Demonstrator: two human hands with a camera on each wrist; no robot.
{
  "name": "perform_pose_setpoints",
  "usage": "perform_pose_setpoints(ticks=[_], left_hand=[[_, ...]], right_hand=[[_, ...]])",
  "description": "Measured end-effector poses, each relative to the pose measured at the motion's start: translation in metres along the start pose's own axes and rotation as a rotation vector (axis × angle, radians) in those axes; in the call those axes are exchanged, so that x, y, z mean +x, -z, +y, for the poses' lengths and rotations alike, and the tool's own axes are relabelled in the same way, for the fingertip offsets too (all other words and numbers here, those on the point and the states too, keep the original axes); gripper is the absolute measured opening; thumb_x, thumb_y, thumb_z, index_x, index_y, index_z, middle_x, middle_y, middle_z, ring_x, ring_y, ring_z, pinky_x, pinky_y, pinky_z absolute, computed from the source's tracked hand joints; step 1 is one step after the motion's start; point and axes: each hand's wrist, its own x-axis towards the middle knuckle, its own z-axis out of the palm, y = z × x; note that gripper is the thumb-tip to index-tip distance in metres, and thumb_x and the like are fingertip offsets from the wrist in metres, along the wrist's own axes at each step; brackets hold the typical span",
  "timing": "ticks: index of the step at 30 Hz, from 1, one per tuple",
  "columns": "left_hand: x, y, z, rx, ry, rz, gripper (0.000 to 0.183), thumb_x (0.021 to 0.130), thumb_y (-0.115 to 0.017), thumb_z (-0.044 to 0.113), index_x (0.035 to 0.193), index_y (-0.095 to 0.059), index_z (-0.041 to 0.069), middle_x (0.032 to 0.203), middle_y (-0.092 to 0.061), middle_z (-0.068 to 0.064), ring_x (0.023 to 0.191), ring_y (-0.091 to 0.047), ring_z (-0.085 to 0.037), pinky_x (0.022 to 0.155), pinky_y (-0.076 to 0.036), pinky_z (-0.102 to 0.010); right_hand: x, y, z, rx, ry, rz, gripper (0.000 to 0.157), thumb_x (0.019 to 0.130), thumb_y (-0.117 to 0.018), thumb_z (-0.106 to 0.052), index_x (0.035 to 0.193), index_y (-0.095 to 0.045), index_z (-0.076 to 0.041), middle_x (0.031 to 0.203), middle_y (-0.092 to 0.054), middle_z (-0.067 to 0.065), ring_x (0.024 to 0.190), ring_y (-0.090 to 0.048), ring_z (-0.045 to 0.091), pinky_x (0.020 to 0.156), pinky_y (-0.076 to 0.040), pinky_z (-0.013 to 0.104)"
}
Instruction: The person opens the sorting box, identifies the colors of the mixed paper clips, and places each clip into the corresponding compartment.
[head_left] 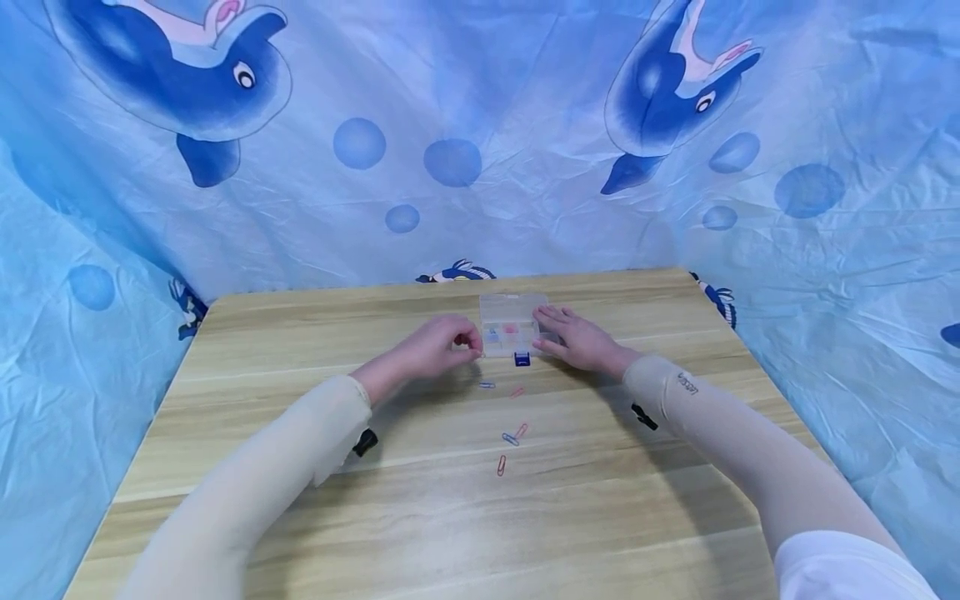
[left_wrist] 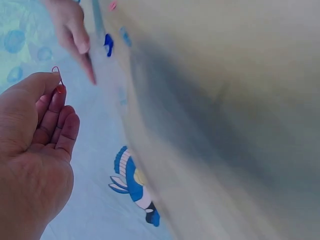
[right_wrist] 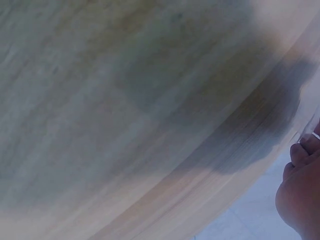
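Note:
Between thumb and index finger, my left hand (head_left: 442,346) pinches a red paper clip (left_wrist: 55,68), its wire loop sticking out past the fingertips in the left wrist view. That hand is at the left front corner of a clear plastic compartment box (head_left: 531,342), whose lid (head_left: 513,307) stands raised at the back. Bluish pieces lie in a left compartment and pinkish-red ones in the middle. My right hand (head_left: 581,340) rests against the box's right side, fingers extended and partly covering it. A dark blue piece (head_left: 522,359) sits at the box's front edge.
Loose paper clips lie on the wooden table (head_left: 420,517) in front of the box: a blue one (head_left: 487,385), a pinkish one (head_left: 517,392), a crossed pink (head_left: 522,430) and blue (head_left: 510,439) pair, and a red one (head_left: 501,465). A blue dolphin-print curtain (head_left: 525,225) hangs behind.

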Motion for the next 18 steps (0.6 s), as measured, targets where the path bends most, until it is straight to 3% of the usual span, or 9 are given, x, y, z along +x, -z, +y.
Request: perform_pose_setpoints(ticks=[9, 18], left_hand=[[0.054, -0.005, 0.003, 0.006, 0.013, 0.03, 0.005, 0.103, -0.073, 0.017, 0.099, -0.073, 0.013, 0.095, -0.07, 0.002, 0.088, -0.061, -0.017, 0.083, -0.052, -0.034], [0.088, -0.017, 0.001, 0.001, 0.027, 0.031, 0.008, 0.105, -0.07, 0.018, 0.099, -0.072, 0.013, 0.096, -0.07, 0.002, 0.089, -0.062, -0.016, 0.085, -0.051, -0.035]], right_hand=[[-0.003, -0.001, 0.004, 0.044, 0.037, 0.041, 0.074, 0.11, -0.057, -0.045, 0.165, -0.033, -0.003, 0.171, -0.032, 0.021, 0.16, -0.028, 0.035, 0.13, -0.017, 0.053], [-0.001, -0.005, 0.007, 0.034, 0.054, 0.06, 0.073, 0.11, -0.056, -0.046, 0.165, -0.034, -0.003, 0.171, -0.033, 0.02, 0.16, -0.029, 0.033, 0.13, -0.019, 0.053]])
